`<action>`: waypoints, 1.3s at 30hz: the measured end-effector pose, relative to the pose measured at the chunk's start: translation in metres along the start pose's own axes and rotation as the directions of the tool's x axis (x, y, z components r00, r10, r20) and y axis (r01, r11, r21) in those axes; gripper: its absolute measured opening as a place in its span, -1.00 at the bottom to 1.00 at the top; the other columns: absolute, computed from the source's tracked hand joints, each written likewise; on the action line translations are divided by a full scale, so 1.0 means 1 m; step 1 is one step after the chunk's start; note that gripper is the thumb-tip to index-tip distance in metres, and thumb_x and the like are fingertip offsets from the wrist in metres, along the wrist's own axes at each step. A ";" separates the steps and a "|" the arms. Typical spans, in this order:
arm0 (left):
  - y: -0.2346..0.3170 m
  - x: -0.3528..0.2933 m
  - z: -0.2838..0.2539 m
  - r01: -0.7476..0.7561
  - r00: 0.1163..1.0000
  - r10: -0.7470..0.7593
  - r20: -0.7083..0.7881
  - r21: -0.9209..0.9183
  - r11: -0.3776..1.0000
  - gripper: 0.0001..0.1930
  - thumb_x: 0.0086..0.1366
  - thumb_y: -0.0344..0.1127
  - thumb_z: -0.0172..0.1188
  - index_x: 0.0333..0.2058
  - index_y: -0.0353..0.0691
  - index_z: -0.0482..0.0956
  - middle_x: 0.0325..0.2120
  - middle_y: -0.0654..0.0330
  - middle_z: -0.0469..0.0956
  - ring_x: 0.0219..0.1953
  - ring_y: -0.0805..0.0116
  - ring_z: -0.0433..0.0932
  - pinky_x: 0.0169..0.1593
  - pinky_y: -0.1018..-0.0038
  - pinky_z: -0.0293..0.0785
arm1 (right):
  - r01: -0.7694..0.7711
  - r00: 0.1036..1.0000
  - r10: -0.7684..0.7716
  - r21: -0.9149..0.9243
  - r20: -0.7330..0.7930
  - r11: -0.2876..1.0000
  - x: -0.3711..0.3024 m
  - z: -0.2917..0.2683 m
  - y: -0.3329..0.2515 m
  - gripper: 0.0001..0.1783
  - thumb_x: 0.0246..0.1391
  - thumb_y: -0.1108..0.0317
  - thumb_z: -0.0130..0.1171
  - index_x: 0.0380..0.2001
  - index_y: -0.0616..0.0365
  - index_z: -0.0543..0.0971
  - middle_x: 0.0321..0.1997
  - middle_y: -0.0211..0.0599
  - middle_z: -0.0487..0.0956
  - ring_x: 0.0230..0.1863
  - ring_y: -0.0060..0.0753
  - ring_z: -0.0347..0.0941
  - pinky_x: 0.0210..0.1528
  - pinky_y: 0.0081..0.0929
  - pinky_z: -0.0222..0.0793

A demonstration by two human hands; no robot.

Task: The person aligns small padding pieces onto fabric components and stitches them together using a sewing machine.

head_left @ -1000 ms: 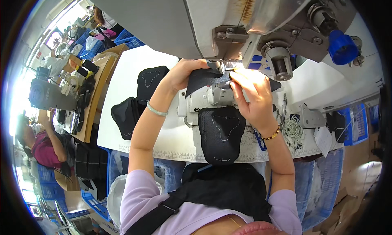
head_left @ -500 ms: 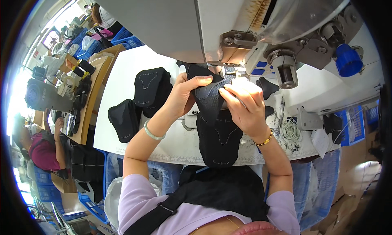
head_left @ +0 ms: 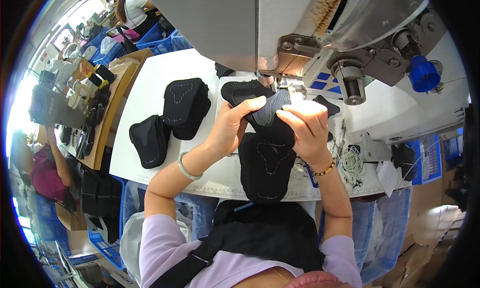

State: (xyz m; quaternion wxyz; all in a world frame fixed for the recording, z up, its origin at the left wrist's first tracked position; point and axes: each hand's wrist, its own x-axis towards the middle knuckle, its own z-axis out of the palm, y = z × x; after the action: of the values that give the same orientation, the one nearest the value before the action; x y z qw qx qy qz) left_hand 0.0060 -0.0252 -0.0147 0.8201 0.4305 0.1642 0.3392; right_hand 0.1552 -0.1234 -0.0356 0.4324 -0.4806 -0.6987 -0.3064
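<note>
Both my hands hold a black fabric piece (head_left: 272, 122) with a grey mesh patch, under the lit needle area of a sewing machine (head_left: 220, 23). My left hand (head_left: 231, 125) grips its left side, thumb on top and the other fingers underneath. On the right side, the bent fingers of my right hand (head_left: 307, 130) pinch the mesh close to the presser foot (head_left: 287, 84). A curved, padded-looking end of the piece sticks out beyond my left thumb. Just below my hands lies a stack of black fabric pieces (head_left: 267, 175) with pale stitched outlines, partly covered by the held piece.
Two more black stacks, one larger (head_left: 184, 108) and one smaller (head_left: 148, 140), rest on the white table (head_left: 135, 100) to the left. Coiled pale cord (head_left: 351, 159) lies at right. Blue crates (head_left: 392, 233) stand below the table edge. Other people sit at far left.
The held piece has turned, its curved end now showing beyond my left thumb and the mesh nearer the presser foot. Both hands keep their grip. The whole view has shifted slightly.
</note>
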 end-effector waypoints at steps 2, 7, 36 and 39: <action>-0.002 0.000 -0.002 0.005 1.000 -0.004 0.015 -0.054 0.999 -0.84 0.14 -0.42 0.15 -0.28 -0.28 0.49 -0.36 0.23 0.53 -0.29 0.50 0.51 -0.16 0.54 0.43 | -0.002 1.000 0.002 0.008 0.021 1.000 0.001 -0.003 -0.001 -0.58 -0.34 0.53 0.11 -0.26 0.04 0.56 -0.19 -0.50 0.49 -0.20 -0.46 0.38 -0.15 -0.44 0.22; -0.004 -0.001 0.000 -0.003 1.000 0.001 -0.016 -0.075 0.997 -0.85 0.14 -0.42 0.15 -0.28 -0.27 0.49 -0.36 0.25 0.53 -0.28 0.50 0.51 -0.15 0.54 0.42 | -0.024 0.999 0.022 0.051 0.035 0.998 -0.002 -0.004 -0.001 -0.57 -0.35 0.54 0.13 -0.24 0.05 0.55 -0.21 -0.46 0.48 -0.21 -0.40 0.37 -0.15 -0.43 0.23; -0.007 -0.002 0.023 -0.212 0.975 0.223 0.007 0.348 0.913 -0.79 0.12 -0.43 0.18 -0.27 -0.34 0.43 -0.44 0.30 0.48 -0.39 0.59 0.44 -0.29 0.62 0.41 | -0.310 0.949 0.266 0.343 0.169 0.887 0.001 -0.020 0.029 -0.74 -0.19 0.51 0.15 -0.31 0.17 0.58 -0.20 -0.24 0.55 -0.21 -0.30 0.47 -0.15 -0.51 0.36; 0.000 0.002 0.021 -0.264 0.961 0.272 0.047 0.440 0.858 -0.77 0.10 -0.42 0.20 -0.26 -0.31 0.42 -0.43 0.31 0.46 -0.38 0.60 0.43 -0.28 0.62 0.41 | -0.299 0.952 0.257 0.320 0.168 0.899 0.001 -0.020 0.030 -0.73 -0.20 0.55 0.12 -0.31 0.17 0.58 -0.20 -0.25 0.55 -0.22 -0.28 0.47 -0.16 -0.50 0.36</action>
State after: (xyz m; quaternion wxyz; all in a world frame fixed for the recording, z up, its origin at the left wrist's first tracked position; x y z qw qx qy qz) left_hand 0.0192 -0.0369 -0.0028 0.6443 0.6212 0.1821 0.4072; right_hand 0.1893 -0.1293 -0.0258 0.5052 -0.5109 -0.6903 -0.0858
